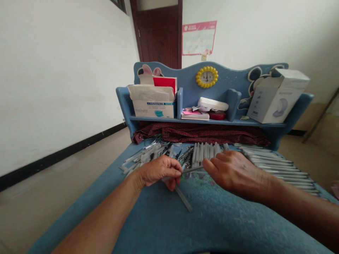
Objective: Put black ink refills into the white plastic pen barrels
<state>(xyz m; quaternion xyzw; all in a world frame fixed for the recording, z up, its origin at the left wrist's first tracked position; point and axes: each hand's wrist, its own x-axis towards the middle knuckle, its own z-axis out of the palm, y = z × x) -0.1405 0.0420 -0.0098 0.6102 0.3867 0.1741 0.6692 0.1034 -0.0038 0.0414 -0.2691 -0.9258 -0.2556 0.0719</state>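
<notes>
Keeping the rod [192, 169] straight likely helps: left hand [159, 171] and right hand [233, 173], nearly closed, grip it. A tube [184, 200] slants from the left hand toward the desk's [212, 222] front edge.

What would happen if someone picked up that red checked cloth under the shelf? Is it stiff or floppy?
The cloth is probably floppy, since it lies in loose, rumpled folds. It looks unlikely to roll; pushed, it would more likely bunch up. Lifted straight up, it might brush the shelf just above it.
</notes>
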